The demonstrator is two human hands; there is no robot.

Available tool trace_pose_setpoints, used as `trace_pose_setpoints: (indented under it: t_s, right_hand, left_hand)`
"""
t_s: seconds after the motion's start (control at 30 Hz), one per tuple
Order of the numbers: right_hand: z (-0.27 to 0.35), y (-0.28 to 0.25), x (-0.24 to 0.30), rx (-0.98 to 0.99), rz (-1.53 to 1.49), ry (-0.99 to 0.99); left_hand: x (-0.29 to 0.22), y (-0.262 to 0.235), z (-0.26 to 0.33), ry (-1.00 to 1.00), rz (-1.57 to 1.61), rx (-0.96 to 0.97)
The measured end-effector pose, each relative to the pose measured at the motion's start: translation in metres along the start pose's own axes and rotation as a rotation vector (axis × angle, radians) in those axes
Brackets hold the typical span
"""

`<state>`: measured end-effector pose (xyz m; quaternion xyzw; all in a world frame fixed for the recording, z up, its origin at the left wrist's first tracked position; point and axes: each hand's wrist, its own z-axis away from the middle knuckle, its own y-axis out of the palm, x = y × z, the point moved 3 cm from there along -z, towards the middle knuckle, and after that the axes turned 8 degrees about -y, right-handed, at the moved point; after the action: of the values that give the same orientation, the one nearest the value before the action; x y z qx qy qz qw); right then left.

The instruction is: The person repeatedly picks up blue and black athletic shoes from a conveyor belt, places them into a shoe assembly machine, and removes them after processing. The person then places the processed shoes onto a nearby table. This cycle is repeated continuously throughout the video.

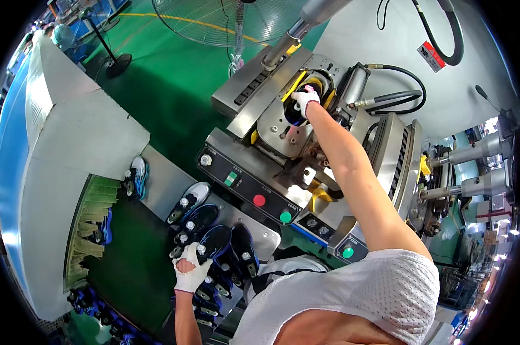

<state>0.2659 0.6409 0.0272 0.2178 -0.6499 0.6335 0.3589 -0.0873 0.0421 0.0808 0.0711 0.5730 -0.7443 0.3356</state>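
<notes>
My right hand [307, 101], in a white glove with a pink cuff, reaches into the press machine [274, 129]. Its fingers close on a dark shoe [295, 115] that sits between yellow pads in the machine's bed. The shoe is partly hidden by the hand. My left hand [190, 269], also in a white glove with bare skin showing at a gap, is down at the metal shelf. Its fingers close around the heel end of a black and blue shoe [216, 240] with a last inside, by a silvery round cap [201, 249].
More lasted shoes [199, 218] crowd the steel shelf [159, 172]. A control panel [245, 184] with red and green buttons fronts the machine. Left stands a grey housing [93, 132] with a green-fringed opening [93, 207]. A floor fan [231, 17] is behind; hoses [406, 75] hang right.
</notes>
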Motion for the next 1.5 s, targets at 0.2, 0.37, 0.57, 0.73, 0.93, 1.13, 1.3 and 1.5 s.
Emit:
trace_pose_setpoints:
  t_s: [0.2,0.37,0.57,0.73,0.93,1.13,1.3,1.5]
  right_hand:
    - [0.011,-0.047,0.077,-0.03,0.623,-0.406]
    - [-0.015,-0.072,0.096,0.023,0.907,-0.336]
    - [-0.054,-0.072,0.084,0.18,1.189,-0.596]
    - [-0.091,-0.081,0.054,0.245,1.259,-0.686]
    - [-0.081,-0.071,0.075,0.255,1.463,-0.534]
    - [-0.088,-0.08,0.066,0.184,1.494,-0.474]
    - [-0.096,-0.102,0.056,0.193,1.255,-0.416]
    - [-0.04,-0.086,0.088,0.209,0.802,-0.215]
  left_hand:
    - [0.004,0.0,-0.005,-0.004,-0.045,0.121]
    - [0.016,0.011,0.008,-0.051,0.018,0.1]
    - [0.021,0.033,0.023,0.052,0.154,-0.02]
    - [0.014,0.04,0.021,0.125,0.157,-0.05]
    - [0.033,0.044,0.01,-0.005,0.23,0.05]
    - [0.039,0.044,0.016,-0.128,0.253,0.022]
    - [0.033,0.049,0.017,-0.02,0.165,-0.006]
    - [0.03,0.052,0.014,0.001,0.137,-0.084]
